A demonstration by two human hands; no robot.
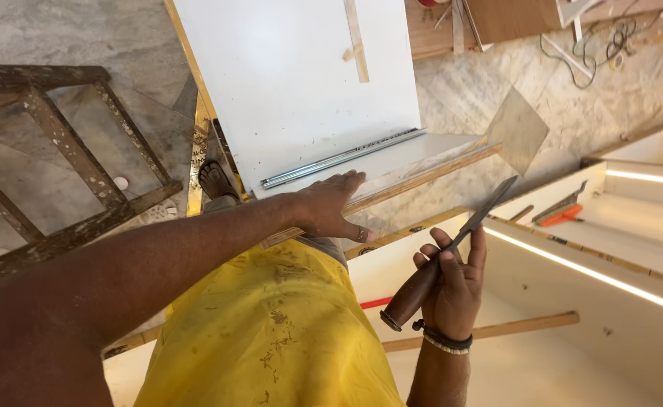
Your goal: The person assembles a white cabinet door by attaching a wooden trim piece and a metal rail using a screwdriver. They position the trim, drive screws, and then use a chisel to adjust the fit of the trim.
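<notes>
My left hand (331,207) lies palm down on the near edge of a white laminated board (294,83), fingers spread, just below a metal drawer slide (339,158) fixed along the board. My right hand (452,283), with a beaded band at the wrist, grips a chisel (422,283) by its dark wooden handle. The flat steel blade (490,203) points up and to the right, away from the board. The two hands are apart, the chisel tip clear of the board's edge.
My yellow garment (271,332) fills the lower middle, and a sandalled foot (215,181) shows beside the board. A paint-stained wooden frame (68,151) stands at left. White cabinet parts with lit strips (610,275), an orange-handled tool (561,216), wooden battens and tangled wires (595,45) lie at right.
</notes>
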